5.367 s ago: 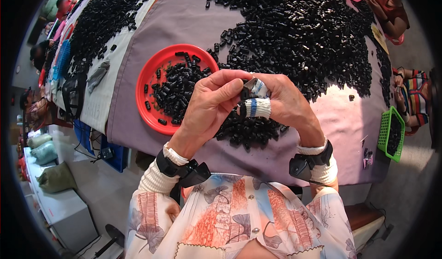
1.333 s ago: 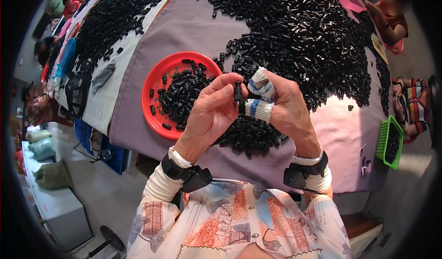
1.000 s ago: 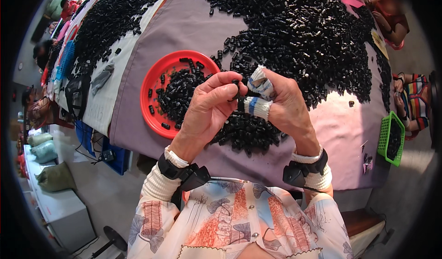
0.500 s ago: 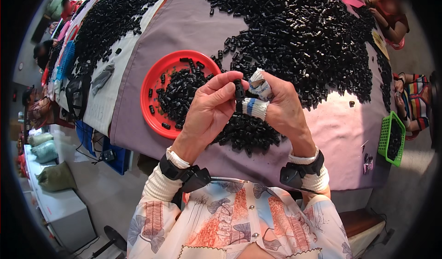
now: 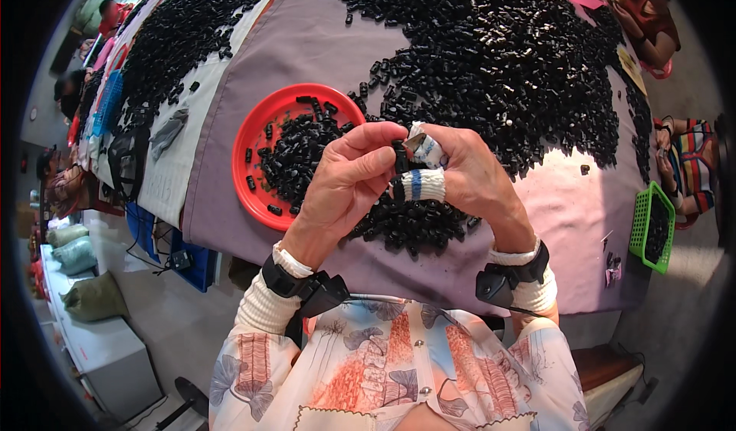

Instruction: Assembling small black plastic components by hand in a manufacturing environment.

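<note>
My left hand [image 5: 342,180] pinches a small black plastic part [image 5: 400,157] between thumb and fingertips. Close against it, my right hand [image 5: 479,178] is closed, with white, blue-striped cloth covers [image 5: 424,185] on its fingers. A small flat greyish-brown patch shows at its thumb tip; I cannot tell whether it is a tool. Below the hands lies a small heap of black parts [image 5: 418,224]. To the left, a round red tray [image 5: 240,151] holds many more of these parts.
A large pile of black parts [image 5: 498,63] covers the far right of the cloth-covered table [image 5: 295,44]. Another pile [image 5: 180,44] lies far left. A green basket [image 5: 652,228] stands at the right edge. Other people sit around the table. A blue crate [image 5: 192,258] is below left.
My right hand has turned slightly and its wrist has shifted a little to the right. The black part between my hands is now more hidden by the finger covers.
</note>
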`<state>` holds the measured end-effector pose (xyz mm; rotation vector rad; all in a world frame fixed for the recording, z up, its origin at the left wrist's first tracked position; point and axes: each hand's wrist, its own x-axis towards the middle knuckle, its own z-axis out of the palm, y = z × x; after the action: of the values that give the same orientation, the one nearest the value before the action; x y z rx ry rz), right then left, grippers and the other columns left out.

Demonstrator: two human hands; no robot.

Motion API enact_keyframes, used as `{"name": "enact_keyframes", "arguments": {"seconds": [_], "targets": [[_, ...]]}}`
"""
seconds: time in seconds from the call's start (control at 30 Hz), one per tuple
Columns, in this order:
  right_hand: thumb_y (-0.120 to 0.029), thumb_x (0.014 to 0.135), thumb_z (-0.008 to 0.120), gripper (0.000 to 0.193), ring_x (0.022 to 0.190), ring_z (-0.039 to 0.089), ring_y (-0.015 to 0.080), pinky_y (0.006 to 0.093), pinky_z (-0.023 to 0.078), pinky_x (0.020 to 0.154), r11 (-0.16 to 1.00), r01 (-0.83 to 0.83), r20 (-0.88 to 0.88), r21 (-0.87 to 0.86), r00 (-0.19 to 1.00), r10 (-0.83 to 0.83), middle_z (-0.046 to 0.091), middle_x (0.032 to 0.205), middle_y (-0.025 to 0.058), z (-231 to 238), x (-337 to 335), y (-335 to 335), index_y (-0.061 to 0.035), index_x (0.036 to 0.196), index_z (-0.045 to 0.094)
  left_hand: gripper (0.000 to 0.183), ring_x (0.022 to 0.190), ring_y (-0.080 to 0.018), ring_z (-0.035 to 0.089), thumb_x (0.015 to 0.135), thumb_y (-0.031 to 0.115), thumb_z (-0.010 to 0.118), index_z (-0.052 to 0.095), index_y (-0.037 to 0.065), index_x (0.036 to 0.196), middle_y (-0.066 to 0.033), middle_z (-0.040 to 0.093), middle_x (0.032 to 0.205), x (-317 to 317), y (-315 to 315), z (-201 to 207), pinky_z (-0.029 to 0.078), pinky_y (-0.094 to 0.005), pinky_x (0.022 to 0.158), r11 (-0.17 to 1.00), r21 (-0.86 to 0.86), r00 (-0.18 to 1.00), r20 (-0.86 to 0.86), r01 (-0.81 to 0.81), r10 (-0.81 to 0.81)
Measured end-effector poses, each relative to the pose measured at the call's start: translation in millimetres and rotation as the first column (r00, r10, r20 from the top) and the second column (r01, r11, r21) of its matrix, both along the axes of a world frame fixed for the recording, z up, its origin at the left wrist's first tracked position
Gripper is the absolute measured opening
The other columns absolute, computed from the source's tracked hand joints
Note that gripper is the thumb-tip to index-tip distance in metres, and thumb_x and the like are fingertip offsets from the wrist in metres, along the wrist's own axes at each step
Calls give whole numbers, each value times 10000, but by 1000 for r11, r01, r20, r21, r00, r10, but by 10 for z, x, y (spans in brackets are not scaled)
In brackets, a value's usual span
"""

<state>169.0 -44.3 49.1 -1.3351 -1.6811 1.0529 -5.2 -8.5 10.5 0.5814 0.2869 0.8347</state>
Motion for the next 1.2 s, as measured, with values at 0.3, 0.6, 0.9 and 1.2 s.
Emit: {"name": "enact_keyframes", "arguments": {"seconds": [0.3, 0.6, 0.9, 1.2], "targets": [[-304, 649, 738, 386, 531, 455, 148, 306, 403, 519, 998, -60, -35, -29, 998, 59, 515, 577, 64, -49, 40, 27, 10, 770, 551, 234, 907, -122, 600, 842, 8, 582, 574, -8, 1076, -81, 618, 1009, 16, 5, 47, 507, -249, 812, 998, 56, 999, -47, 20, -17], [-305, 650, 731, 376, 531, 460, 149, 308, 403, 521, 996, -63, -24, -61, 998, 62, 517, 580, 58, -54, 59, 16, 9, 770, 563, 228, 901, -131, 607, 845, 19, 587, 582, -13, 1071, -90, 624, 1006, 28, -8, 54, 516, -261, 805, 997, 74, 997, -76, 12, -6], [-296, 654, 727, 373, 535, 471, 160, 311, 405, 523, 997, -55, 3, -59, 998, 55, 519, 591, 73, -86, 69, -1, 10, 778, 553, 236, 892, -132, 611, 845, 26, 591, 579, -16, 1076, -93, 628, 997, 28, -16, 70, 521, -265, 792, 994, 107, 997, -78, 23, -14], [-252, 698, 686, 320, 530, 491, 221, 336, 421, 542, 997, -76, -12, 6, 997, 76, 540, 611, 121, -106, 52, -27, 17, 820, 563, 209, 870, -126, 613, 840, 18, 594, 595, -18, 1046, -86, 637, 963, 47, -35, 56, 519, -252, 781, 995, 99, 993, -120, -5, 17]]}}
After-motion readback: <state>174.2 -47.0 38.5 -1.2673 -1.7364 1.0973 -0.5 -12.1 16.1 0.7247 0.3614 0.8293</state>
